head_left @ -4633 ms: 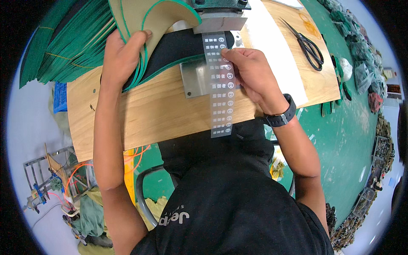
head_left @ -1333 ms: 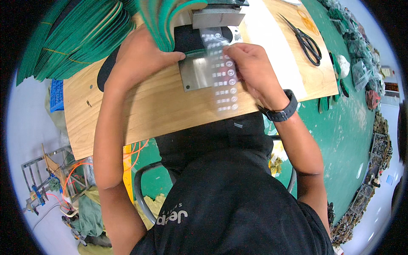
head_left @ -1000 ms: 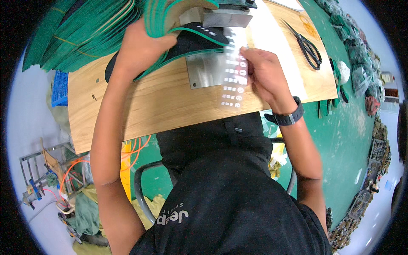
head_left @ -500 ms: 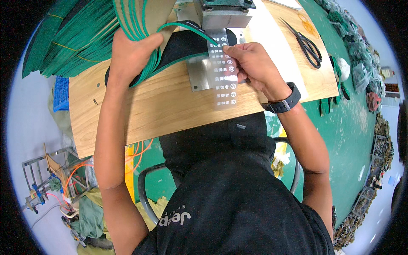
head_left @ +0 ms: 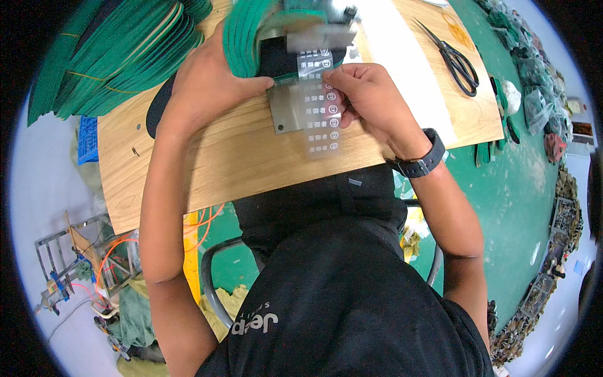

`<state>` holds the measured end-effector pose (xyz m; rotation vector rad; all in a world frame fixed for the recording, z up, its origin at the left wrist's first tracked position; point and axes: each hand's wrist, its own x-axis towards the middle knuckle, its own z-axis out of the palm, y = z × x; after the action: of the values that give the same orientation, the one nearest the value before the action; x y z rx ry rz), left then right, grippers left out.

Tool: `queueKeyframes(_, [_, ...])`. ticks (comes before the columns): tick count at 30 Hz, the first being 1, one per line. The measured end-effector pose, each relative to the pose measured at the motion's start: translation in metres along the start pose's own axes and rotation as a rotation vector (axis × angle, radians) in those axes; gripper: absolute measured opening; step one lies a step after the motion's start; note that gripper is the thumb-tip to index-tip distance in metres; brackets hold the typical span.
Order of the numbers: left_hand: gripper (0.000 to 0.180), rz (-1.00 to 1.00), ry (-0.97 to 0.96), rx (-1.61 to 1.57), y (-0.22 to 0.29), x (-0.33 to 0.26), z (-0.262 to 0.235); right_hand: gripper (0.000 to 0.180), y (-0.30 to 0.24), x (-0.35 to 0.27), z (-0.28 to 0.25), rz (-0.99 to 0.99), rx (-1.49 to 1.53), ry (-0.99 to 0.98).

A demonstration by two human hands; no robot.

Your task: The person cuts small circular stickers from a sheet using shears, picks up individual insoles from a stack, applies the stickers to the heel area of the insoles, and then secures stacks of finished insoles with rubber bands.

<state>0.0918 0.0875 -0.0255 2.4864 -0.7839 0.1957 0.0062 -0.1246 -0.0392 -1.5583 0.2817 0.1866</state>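
My left hand (head_left: 204, 88) grips a fanned bundle of green-edged insoles (head_left: 242, 41), its thumb reaching right toward the metal plate (head_left: 286, 113). A black insole (head_left: 276, 56) lies over the plate, partly beneath the blurred metal block of a press (head_left: 319, 39). Between its thumb and fingers, my right hand (head_left: 364, 94) pinches a clear strip of white printed labels (head_left: 323, 119). The strip's upper end lies over the black insole, close to the block. Its lower end hangs over the wooden tabletop. The press block covers part of the insole.
Stacked green insoles (head_left: 125, 56) tied with yellow bands fill the table's far left. Black scissors (head_left: 457, 66) and yellow bands (head_left: 460, 31) lie at the right on the wooden table (head_left: 188, 182). A blue crate (head_left: 88, 139) stands past the left edge; plastic bags (head_left: 534, 94) line the floor at right.
The press block has come down and looks blurred. The insole bundle in my left hand has tipped, and its lifted flap has left the strip. The strip sits slightly further left.
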Motion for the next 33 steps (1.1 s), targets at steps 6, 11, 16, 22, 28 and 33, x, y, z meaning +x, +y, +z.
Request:
queueKeyframes(6, [0.057,-0.029,0.014,0.044,0.014,-0.003,-0.003,0.022,0.013,-0.02,-0.021,-0.034,0.198,0.142])
queueKeyframes(11, [0.051,-0.097,-0.058,-0.124,0.0,0.001,-0.011,0.025,0.011,-0.017,-0.023,-0.007,0.191,0.129])
queueKeyframes(16, [0.025,-0.16,0.2,-0.492,-0.018,-0.005,-0.019,0.027,-0.008,0.008,-0.013,0.098,-0.116,-0.051])
queueKeyframes(22, [0.02,-0.181,0.274,-0.544,-0.024,-0.009,-0.019,0.026,-0.013,0.013,-0.006,0.121,-0.189,-0.025])
queueKeyframes(28, [0.018,-0.097,0.247,-0.513,-0.024,-0.01,-0.016,0.028,-0.011,0.012,-0.006,0.146,-0.173,-0.006])
queueKeyframes(33, [0.024,-0.162,0.21,-0.457,-0.014,-0.013,-0.011,0.026,-0.005,0.014,-0.01,0.132,-0.168,-0.055])
